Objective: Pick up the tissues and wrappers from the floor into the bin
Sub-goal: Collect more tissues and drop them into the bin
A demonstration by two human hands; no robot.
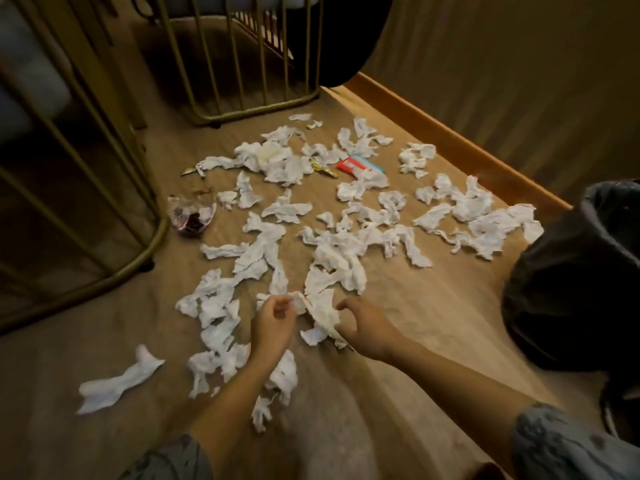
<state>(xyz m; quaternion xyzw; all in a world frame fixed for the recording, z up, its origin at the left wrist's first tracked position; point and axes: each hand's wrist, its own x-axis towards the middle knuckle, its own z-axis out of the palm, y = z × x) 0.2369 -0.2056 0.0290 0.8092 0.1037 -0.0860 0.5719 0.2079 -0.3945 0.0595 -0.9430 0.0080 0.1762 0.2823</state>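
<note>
A: Start with the big things. What's there?

B: Carpeted floor (398, 393), strewn with crumpled tissues (332, 251) from the wire racks (86, 174) across to the bin (571, 278), which stands at the right with a dark liner. A few wrappers lie among them at the far side: a red one (360, 165), a gold one (323, 167), and a clear one (192, 214) beside the near rack.

A: And the hands?

B: Both are down at the near edge of the mess. The right hand (367, 332) has its grip closed around a tissue (320, 318), fingers curled on one side of it. The left hand (273, 322) pinches the other end of what looks like the same piece, though it may be a neighbour.

A: What could go wrong?

B: The tissues overlap, so lifting one may drag others and drop them short of the bin. Thin paper pulled from two ends could tear. Small scraps near the far rack are easy to miss.

A: Anything unclear?

B: The bin's mouth is cut off by the frame, so I can't tell what's in it. The clear wrapper holds something dark I can't identify. The light is dim and the edges are blurred.
</note>
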